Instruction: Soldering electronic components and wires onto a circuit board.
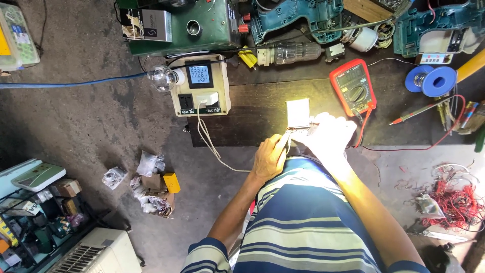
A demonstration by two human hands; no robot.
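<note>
Metal block [297, 113] sits at dark board's [252, 108] edge; right hand [329, 135] grips it, left hand [270, 157] curled beside.

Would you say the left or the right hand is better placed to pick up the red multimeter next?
Probably the right hand: it lies beside the red multimeter, while the left hand is farther off, near the table edge.

I'm in a repair workshop: my desk [262, 108] holds a multimeter [353, 87], opened power drills [295, 17], solder spool [433, 81] and loose wires [454, 202].
</note>
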